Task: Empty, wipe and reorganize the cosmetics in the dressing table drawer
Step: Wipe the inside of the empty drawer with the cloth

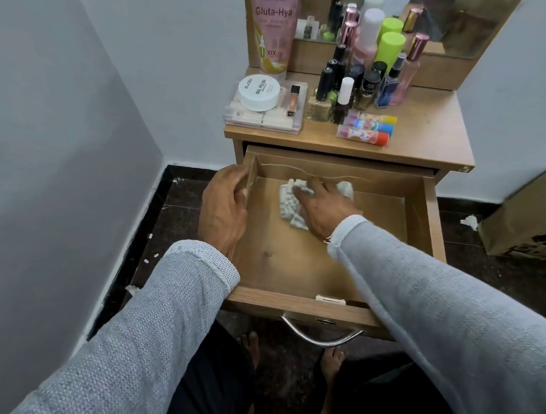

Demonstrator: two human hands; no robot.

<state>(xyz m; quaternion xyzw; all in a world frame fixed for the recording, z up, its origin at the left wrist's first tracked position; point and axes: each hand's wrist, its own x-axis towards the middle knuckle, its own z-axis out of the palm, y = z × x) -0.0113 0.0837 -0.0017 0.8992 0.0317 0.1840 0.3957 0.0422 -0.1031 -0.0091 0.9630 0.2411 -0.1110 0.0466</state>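
Note:
The wooden drawer (427, 211) of the dressing table stands pulled out, and its floor holds nothing but a white crumpled tissue (288, 201). My right hand (324, 209) presses flat on that tissue near the drawer's far left corner, fingers spread. My left hand (224, 204) grips the drawer's left wall, fingers curled over its rim. On the tabletop (436, 137) stand the cosmetics: a Vaseline tube (272, 19), a white nail polish remover jar (258, 92) on a clear box, several nail polish bottles (323, 93), perfume bottles (405, 75) and lip balm sticks (365, 129).
A mirror (456, 20) backs the table. A grey wall stands close on the left. A brown cardboard box (542, 217) sits on the dark floor at the right, with a tissue scrap (469, 221) beside it. The drawer's metal handle (318, 336) hangs above my bare feet.

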